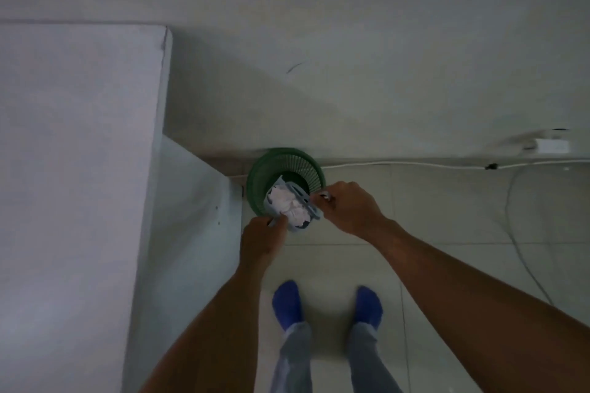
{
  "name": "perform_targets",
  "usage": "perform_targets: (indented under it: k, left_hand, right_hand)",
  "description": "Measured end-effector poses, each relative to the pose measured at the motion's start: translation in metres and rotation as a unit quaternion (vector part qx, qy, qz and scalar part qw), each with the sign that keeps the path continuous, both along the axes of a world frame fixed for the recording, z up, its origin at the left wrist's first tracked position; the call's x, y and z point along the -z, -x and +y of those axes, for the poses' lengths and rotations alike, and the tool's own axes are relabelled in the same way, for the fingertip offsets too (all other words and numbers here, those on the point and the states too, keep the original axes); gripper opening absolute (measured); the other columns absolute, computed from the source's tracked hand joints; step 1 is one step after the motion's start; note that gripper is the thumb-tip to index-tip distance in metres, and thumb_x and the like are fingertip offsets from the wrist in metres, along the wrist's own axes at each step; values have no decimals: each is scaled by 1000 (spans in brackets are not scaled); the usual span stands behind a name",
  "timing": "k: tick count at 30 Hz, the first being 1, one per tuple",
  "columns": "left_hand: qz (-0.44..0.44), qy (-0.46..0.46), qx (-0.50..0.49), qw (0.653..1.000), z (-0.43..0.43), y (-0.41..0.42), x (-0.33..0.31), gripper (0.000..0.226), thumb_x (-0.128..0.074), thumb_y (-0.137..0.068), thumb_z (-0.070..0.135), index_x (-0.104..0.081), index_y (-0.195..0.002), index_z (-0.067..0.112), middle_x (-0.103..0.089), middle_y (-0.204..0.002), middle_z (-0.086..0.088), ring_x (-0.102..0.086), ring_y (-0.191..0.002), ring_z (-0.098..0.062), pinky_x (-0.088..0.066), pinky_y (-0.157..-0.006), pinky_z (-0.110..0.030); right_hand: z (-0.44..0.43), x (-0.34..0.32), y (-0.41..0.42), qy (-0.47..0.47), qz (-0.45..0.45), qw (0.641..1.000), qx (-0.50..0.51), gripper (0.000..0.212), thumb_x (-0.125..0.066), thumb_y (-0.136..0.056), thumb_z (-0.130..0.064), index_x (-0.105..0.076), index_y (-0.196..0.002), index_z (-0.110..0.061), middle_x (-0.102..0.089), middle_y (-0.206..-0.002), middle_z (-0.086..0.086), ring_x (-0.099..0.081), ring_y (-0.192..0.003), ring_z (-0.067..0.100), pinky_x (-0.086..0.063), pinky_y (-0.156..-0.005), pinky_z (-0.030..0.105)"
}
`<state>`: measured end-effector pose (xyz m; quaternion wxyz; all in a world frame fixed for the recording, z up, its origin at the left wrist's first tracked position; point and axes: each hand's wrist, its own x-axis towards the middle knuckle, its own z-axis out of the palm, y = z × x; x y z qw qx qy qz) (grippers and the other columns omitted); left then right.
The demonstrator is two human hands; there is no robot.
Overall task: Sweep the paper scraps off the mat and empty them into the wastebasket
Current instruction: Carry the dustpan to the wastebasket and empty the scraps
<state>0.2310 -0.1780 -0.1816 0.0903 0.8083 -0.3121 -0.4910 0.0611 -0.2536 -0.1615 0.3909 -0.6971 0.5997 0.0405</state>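
Observation:
A green slatted wastebasket stands on the floor against the wall. Over its near rim hangs a grey-blue dustpan filled with white paper scraps. My left hand grips the dustpan's near left edge. My right hand is closed on a small grey brush lying across the dustpan's right side. The mat is not in view.
A white table fills the left side, its side panel next to the wastebasket. A white cable runs along the wall base to a white box at the right. My feet in blue socks stand on the tiled floor below.

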Motion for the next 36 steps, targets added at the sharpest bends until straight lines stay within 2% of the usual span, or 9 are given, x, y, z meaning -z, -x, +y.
perform_targets:
  k: [3,5,8,12,17,23,29,32,36]
  left_hand:
    - [-16,-12,-4,1000,-25,6,56,48,-46,-92,45,-66,-115,7,-67,-117,-15,-61,-106,-31,-40,-77,-28]
    - [-13,-25,6,1000,-39,9,86,49,-45,-94,42,-63,-121,6,-63,-125,-15,-58,-112,-30,-36,-80,-27]
    - [-20,-56,12,998,-48,12,130,51,-42,-92,45,-62,-117,5,-63,-122,-15,-54,-97,-26,-36,-78,-30]
    - [-17,-77,0,997,-47,14,153,44,-41,-97,42,-58,-119,8,-58,-106,-9,-47,-89,-19,-36,-78,-29]
    - [-27,-94,-12,995,-52,14,152,45,-45,-95,38,-58,-119,3,-63,-117,-16,-54,-92,-24,-39,-76,-29]
    - [-31,-64,-3,997,-72,27,131,44,-46,-96,34,-52,-129,6,-58,-125,-15,-55,-107,-30,-43,-91,-35]
    - [-33,-8,-5,999,-62,27,120,45,-47,-92,29,-50,-129,4,-59,-125,-17,-56,-107,-31,-41,-80,-32]
    - [-33,40,6,999,-56,30,108,38,-53,-90,21,-49,-123,3,-61,-120,-17,-58,-106,-33,-42,-79,-32]
    - [-26,92,44,994,-59,41,88,28,-59,-90,18,-53,-111,1,-61,-104,-13,-57,-90,-25,-41,-65,-26]
  right_hand:
    - [-26,64,-3,-19,13,1000,1,38,-51,-92,-47,-77,-94,-19,-74,-84,10,-70,-80,24,-54,-69,30]
    - [-37,100,-5,-30,11,999,17,39,-51,-91,-45,-74,-85,-14,-73,-80,11,-71,-76,26,-57,-69,33]
    - [-42,149,-6,-21,-6,999,26,41,-47,-91,-46,-77,-97,-19,-75,-85,11,-71,-74,26,-61,-71,39]
    - [-36,181,-3,9,-14,999,44,37,-46,-96,-45,-75,-109,-27,-76,-95,8,-71,-82,25,-54,-66,31]
    - [-19,171,5,89,-59,993,59,36,-43,-99,-47,-70,-119,-32,-77,-98,7,-72,-83,26,-58,-68,36]
    - [-24,169,11,67,-56,996,10,39,-41,-95,-48,-73,-111,-32,-77,-98,6,-72,-85,27,-59,-71,39]
    - [-37,151,30,120,-166,970,129,18,-65,-90,-25,-79,-86,-14,-74,-70,5,-67,-59,19,-56,-58,41]
    - [-45,131,55,153,-202,957,139,5,-74,-79,-13,-77,-81,-10,-74,-73,2,-69,-62,16,-57,-61,39]
    - [-57,92,101,183,-222,956,63,8,-76,-72,-12,-77,-80,-11,-73,-80,1,-69,-73,13,-57,-71,29]
